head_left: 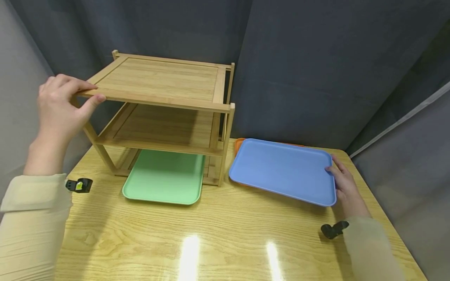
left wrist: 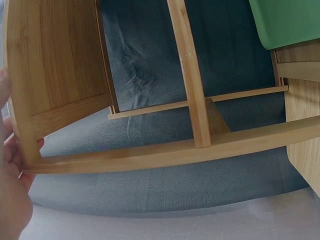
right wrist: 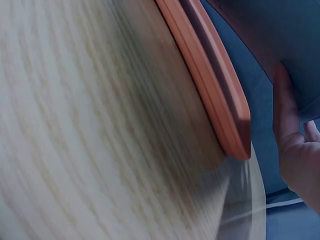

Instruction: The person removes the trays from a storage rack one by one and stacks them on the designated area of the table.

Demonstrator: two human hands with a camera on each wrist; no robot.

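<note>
green tray [head_left: 163, 177] sits under the rack [head_left: 161, 80] the left hand [head_left: 61, 105] grips; right hand [head_left: 346, 187] holds the blue tray [head_left: 281, 169], not yet shelved.

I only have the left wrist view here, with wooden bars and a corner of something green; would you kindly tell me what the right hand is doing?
Observer: The right hand holds the right edge of a blue tray, lifted at that side.
Operator: Thank you, is anything beneath it?
Observer: Yes, an orange tray lies under it on the wooden table.
Operator: And my green corner?
Observer: A green tray, partly under the bamboo shelf rack; the left hand pinches the rack's top front corner.
</note>
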